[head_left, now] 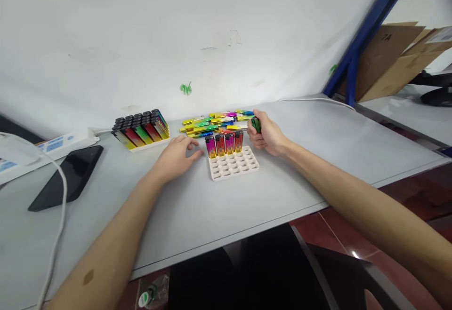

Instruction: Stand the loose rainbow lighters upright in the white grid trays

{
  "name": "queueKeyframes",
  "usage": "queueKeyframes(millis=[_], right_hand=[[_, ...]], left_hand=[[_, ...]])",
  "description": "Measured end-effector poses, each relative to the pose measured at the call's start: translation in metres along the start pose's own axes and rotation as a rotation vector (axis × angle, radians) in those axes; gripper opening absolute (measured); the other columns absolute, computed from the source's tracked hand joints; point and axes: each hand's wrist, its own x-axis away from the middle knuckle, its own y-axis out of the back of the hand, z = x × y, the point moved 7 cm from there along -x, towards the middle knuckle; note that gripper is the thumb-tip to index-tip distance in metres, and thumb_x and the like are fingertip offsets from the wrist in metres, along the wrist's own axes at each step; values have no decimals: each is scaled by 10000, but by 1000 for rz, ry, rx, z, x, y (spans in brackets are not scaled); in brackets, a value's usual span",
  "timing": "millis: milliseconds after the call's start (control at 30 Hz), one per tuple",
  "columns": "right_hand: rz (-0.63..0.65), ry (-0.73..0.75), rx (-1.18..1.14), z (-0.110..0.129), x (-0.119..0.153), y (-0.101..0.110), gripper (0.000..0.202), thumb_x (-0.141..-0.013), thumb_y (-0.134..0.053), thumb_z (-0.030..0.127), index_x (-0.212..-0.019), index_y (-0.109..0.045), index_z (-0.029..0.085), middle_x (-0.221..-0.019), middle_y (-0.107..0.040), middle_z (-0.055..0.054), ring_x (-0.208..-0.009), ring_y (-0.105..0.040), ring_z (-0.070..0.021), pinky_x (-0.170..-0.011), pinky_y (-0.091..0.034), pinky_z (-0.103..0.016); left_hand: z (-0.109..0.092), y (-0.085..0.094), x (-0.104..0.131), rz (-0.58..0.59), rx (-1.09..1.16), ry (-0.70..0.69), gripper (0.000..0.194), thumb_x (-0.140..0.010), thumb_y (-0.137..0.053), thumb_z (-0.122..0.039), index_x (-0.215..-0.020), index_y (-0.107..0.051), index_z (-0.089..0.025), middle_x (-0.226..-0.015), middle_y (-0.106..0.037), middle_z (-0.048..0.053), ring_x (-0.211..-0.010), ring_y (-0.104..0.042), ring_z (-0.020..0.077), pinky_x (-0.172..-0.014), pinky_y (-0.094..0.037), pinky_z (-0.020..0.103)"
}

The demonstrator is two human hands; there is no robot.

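Note:
A white tray with slots (235, 165) lies mid-table, several shiny lighters (225, 144) upright along its back row and bare slots in front. My right hand (267, 132) is closed around a green lighter (256, 124), raised just beyond the tray's right back corner. At the tray's left, my left hand (179, 157) rests on the table, thumb and fingers apart and nothing in it. Behind the tray lies a loose pile of colourful metallic lighters (201, 125), partly hidden by the standing ones.
A second tray (150, 144), packed with black-topped lighters (141, 129), stands at the back left. Farther left are a black phone (67, 178), a white power strip (63, 145) and a cable (60, 220). Cardboard boxes (391, 60) sit behind a blue frame (367, 23) at the right.

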Motion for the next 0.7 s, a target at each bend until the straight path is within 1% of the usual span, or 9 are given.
queueKeyframes(millis=[200, 267, 333, 400, 467, 533, 567, 633, 700], right_hand=[[39, 15, -6, 2, 1, -2, 434, -968, -358, 401, -573, -352, 220, -488, -189, 70, -439, -73, -83, -404, -77, -222], [22, 2, -6, 0, 2, -2, 435, -970, -350, 397, -573, -352, 218, -485, -188, 71, -434, -71, -80, -403, -74, -224], [-7, -7, -15, -1, 1, -1, 468, -988, -331, 446, -582, -370, 216, -486, -195, 71, -425, -85, -78, -402, -82, -226], [-17, 10, -32, -2, -2, 1, 511, -1011, -281, 504, -627, -446, 210, -505, -249, 64, -411, -154, -80, -396, -142, -228], [-20, 59, -45, 1, -5, 4, 507, -1025, -269, 499, -722, -541, 197, -556, -352, 44, -424, -301, -91, -426, -284, -239], [-19, 116, -24, 4, -7, 8, 401, -1017, -373, 451, -808, -594, 190, -643, -480, 18, -523, -479, -110, -543, -420, -260], [-11, 143, 12, 6, -7, 10, 336, -998, -460, 437, -823, -603, 189, -695, -543, 6, -598, -543, -119, -611, -455, -267], [47, 186, 122, 10, -5, 10, 275, -934, -628, 442, -829, -623, 188, -805, -643, -15, -732, -601, -136, -711, -476, -278], [124, 207, 221, 13, -2, 7, 286, -868, -730, 463, -841, -651, 189, -874, -693, -25, -792, -610, -148, -754, -483, -297]], left_hand=[[1, -2, -1, -5, -6, -6, 431, -924, -507, -531, -1128, -653, -181, -1109, -650, 109, -1069, -584, 289, -962, -474, 426], [3, -2, -2, -17, -6, 3, 408, -916, -524, -515, -1121, -656, -188, -1104, -652, 103, -1052, -590, 281, -952, -480, 420], [4, -3, -2, -26, -5, 8, 390, -912, -534, -501, -1114, -660, -193, -1099, -655, 99, -1036, -592, 275, -945, -484, 417], [5, -3, -3, -31, -4, 7, 387, -911, -537, -501, -1109, -663, -193, -1091, -656, 98, -1028, -591, 274, -939, -485, 419], [5, -3, -2, -35, -2, 7, 385, -908, -543, -500, -1108, -665, -195, -1089, -656, 96, -1025, -591, 274, -934, -487, 418], [5, -3, -2, -38, 1, 9, 378, -906, -548, -492, -1111, -667, -197, -1093, -653, 93, -1023, -592, 271, -932, -487, 414], [5, -3, -2, -39, 2, 9, 375, -906, -549, -486, -1113, -667, -197, -1096, -651, 92, -1022, -592, 269, -932, -486, 412], [5, -3, -2, -36, 1, 6, 374, -907, -549, -479, -1117, -667, -194, -1097, -649, 93, -1020, -592, 267, -935, -485, 410], [4, -3, -2, -32, -2, 2, 377, -909, -545, -482, -1118, -666, -192, -1093, -649, 93, -1025, -592, 268, -937, -484, 411]])
